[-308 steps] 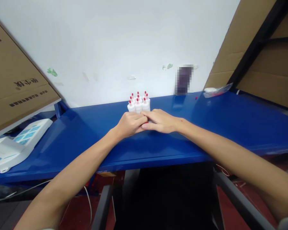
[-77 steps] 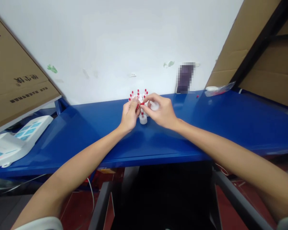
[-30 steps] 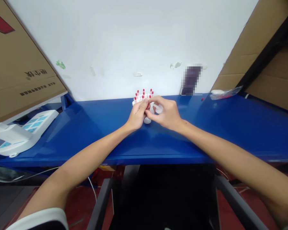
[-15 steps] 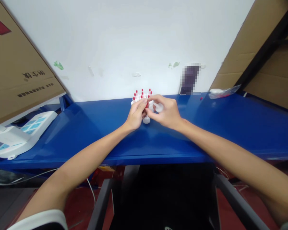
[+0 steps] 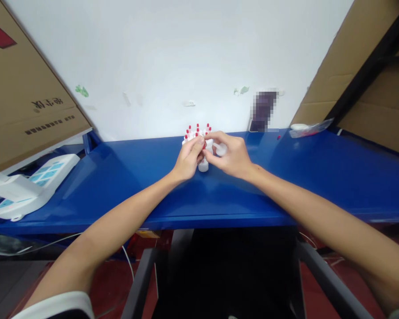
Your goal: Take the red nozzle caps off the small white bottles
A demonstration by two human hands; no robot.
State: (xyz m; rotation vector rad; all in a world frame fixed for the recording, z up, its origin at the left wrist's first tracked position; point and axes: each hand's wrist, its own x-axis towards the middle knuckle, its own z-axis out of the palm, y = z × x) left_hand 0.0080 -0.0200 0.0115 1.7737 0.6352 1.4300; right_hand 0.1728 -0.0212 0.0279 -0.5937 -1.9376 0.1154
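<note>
My left hand [image 5: 188,159] is closed, its thumb and fingers pinched around a small red tip cap [image 5: 205,145]. From the other side my right hand [image 5: 231,153] meets it, thumb and forefinger bent in a pinch at the same red cap. Its exact fit is partly hidden by the fingertips. Just under the fingers shows a white round base [image 5: 203,166], low over the blue table. Behind the hands stand several white nozzle tops with red tips [image 5: 197,128]. A white nozzle top without a red tip [image 5: 221,149] lies partly behind my right fingers.
A blue table [image 5: 126,177] runs along a white wall. At the left stands a white device with blue keys [image 5: 46,177] by a cardboard box [image 5: 26,88]. A phone [image 5: 262,110] leans on the wall; a red cap [image 5: 278,137] and a plastic bag [image 5: 310,128] lie rightward.
Both hands keep nearly the same place. The fingers shift slightly around the red cap, and less of its red shows now.
</note>
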